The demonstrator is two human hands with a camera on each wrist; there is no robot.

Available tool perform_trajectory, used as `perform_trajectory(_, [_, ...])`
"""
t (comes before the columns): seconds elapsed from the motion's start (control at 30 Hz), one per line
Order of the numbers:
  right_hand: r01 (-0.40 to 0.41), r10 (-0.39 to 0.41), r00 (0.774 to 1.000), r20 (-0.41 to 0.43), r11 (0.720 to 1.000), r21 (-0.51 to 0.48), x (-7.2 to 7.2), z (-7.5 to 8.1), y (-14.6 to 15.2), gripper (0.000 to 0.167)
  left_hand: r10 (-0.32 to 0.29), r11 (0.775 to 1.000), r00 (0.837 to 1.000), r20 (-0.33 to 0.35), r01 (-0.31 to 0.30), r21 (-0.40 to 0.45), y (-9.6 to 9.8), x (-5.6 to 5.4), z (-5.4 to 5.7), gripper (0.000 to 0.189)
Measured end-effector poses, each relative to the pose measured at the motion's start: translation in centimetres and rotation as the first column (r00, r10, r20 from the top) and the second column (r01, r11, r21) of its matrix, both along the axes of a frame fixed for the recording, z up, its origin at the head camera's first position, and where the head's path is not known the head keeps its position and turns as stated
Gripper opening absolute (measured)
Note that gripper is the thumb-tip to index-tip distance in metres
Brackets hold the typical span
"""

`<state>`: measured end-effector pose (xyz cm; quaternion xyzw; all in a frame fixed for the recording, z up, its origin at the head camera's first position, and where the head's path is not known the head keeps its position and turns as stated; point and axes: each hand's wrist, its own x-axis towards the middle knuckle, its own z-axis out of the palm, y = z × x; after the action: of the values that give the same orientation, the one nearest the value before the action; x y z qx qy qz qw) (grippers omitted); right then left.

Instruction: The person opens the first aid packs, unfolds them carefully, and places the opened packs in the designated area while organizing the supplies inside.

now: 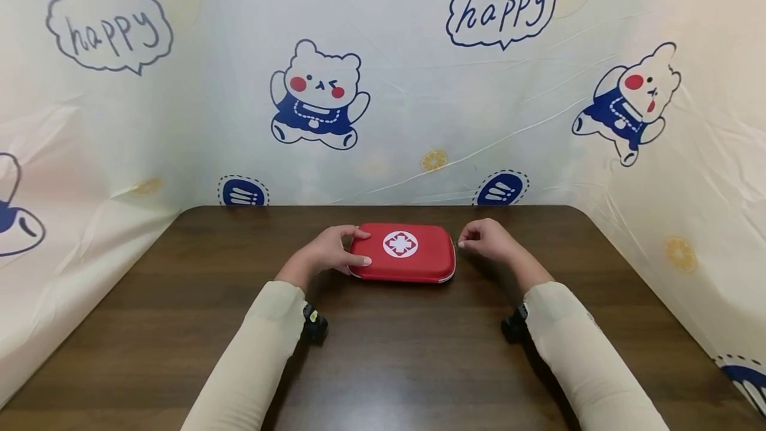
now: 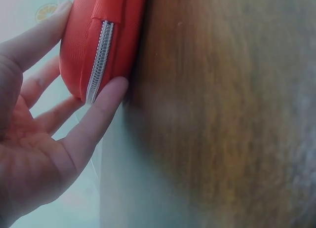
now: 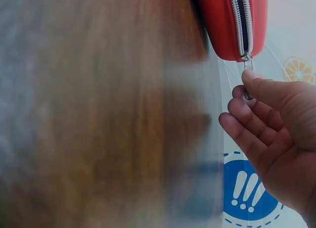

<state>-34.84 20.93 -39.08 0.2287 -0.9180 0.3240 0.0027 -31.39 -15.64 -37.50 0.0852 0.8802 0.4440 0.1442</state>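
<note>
A red first-aid case (image 1: 413,265) with a white round cross emblem lies flat on the wooden table. My left hand (image 1: 328,249) holds its left end, thumb and fingers spread around the corner. At that end the silver zipper (image 2: 100,60) has its teeth together. By the opposite end, my right hand (image 1: 487,239) pinches the zipper pull (image 3: 248,65) between thumb and index finger, the other fingers loosely curled below. Above the slider, in the right wrist view, the zipper teeth (image 3: 236,20) stand apart with a dark gap between them.
The brown wooden table (image 1: 407,351) reaches back to a pale cloth backdrop (image 1: 407,118) printed with bears and lettering. The cloth also hangs along the left and right sides. Each wrist carries a small black camera (image 1: 314,324) under the sleeve cuff.
</note>
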Motion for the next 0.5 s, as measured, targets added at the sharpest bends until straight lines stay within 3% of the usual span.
perform_trajectory(0.5, [0.039,-0.037,0.997,-0.07,0.999,0.018,-0.99,0.04,-0.46,0.004,-0.041,0.999,0.999,0.009,0.041,-0.012,-0.29,-0.31,0.24,0.075])
